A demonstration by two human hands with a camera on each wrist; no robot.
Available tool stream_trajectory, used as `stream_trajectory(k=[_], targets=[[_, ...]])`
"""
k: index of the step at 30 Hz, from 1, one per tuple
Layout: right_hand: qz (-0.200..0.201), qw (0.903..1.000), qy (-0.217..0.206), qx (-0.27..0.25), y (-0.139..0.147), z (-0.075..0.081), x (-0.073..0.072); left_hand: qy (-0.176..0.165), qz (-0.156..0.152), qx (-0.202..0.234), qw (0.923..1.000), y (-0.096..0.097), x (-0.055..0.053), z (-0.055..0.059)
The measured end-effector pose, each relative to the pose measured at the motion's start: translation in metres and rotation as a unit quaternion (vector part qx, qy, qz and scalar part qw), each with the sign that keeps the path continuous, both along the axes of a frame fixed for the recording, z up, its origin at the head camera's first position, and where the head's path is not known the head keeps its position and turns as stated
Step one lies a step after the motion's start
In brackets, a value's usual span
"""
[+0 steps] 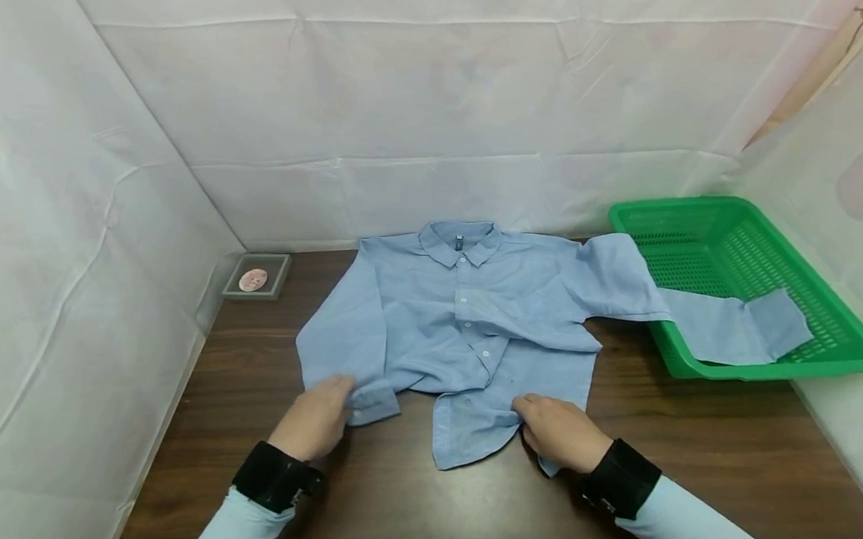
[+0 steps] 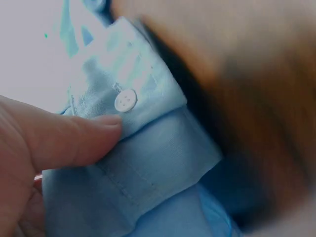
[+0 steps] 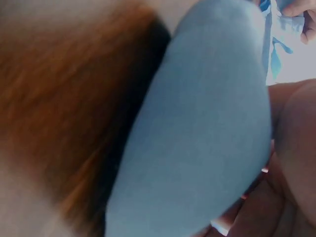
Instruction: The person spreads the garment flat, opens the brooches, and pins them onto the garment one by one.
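Note:
A light blue button-up shirt (image 1: 421, 310) lies spread on the table with its collar (image 1: 460, 242) towards the back wall. My left hand (image 1: 318, 420) pinches the shirt near the cuff of the sleeve on the left. In the left wrist view the thumb (image 2: 74, 138) presses on the cuff (image 2: 153, 94), just below a white button (image 2: 126, 100). At the bottom hem on the right, my right hand (image 1: 563, 433) grips the fabric. A fold of cloth (image 3: 192, 118) hangs by its fingers in the right wrist view and partly hides them.
A green plastic basket (image 1: 834, 318) stands at the right, and the other sleeve's end (image 1: 736, 324) lies over its rim and inside it. A small grey square tray (image 1: 274, 288) with a round pink piece (image 1: 254, 280) sits at back left. White sheets (image 1: 429, 94) surround the table.

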State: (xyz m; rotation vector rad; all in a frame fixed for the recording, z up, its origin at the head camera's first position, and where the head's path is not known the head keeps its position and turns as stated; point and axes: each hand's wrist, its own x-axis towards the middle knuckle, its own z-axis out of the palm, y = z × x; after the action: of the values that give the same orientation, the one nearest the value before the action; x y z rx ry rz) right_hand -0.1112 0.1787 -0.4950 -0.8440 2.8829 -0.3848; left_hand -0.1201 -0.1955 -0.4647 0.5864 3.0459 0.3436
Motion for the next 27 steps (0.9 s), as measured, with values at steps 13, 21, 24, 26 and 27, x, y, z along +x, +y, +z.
stream_trajectory(k=[13, 21, 24, 26, 27], targets=[[0.091, 0.9943, -0.029, -0.048, 0.026, 0.017, 0.009, 0.031, 0.124, 0.020, 0.9916, -0.082, -0.023, 0.014], [0.093, 0.9913, -0.087, -0.034, 0.035, 0.017, 0.016, 0.004, 0.153, 0.029, 0.9878, -0.089, -0.023, 0.003], [0.082, 0.9882, -0.117, -0.054, 0.041, 0.015, 0.020, 0.092, 0.119, 0.065, 0.9865, -0.076, -0.017, -0.001], [0.063, 0.9871, -0.125, -0.078, 0.047, 0.014, 0.025, 0.173, 0.084, 0.100, 0.9761, -0.060, -0.008, -0.001], [0.049, 0.9875, -0.118, -0.092, 0.051, 0.015, 0.026, 0.204, 0.066, 0.118, 0.9695, -0.049, -0.003, -0.001]])
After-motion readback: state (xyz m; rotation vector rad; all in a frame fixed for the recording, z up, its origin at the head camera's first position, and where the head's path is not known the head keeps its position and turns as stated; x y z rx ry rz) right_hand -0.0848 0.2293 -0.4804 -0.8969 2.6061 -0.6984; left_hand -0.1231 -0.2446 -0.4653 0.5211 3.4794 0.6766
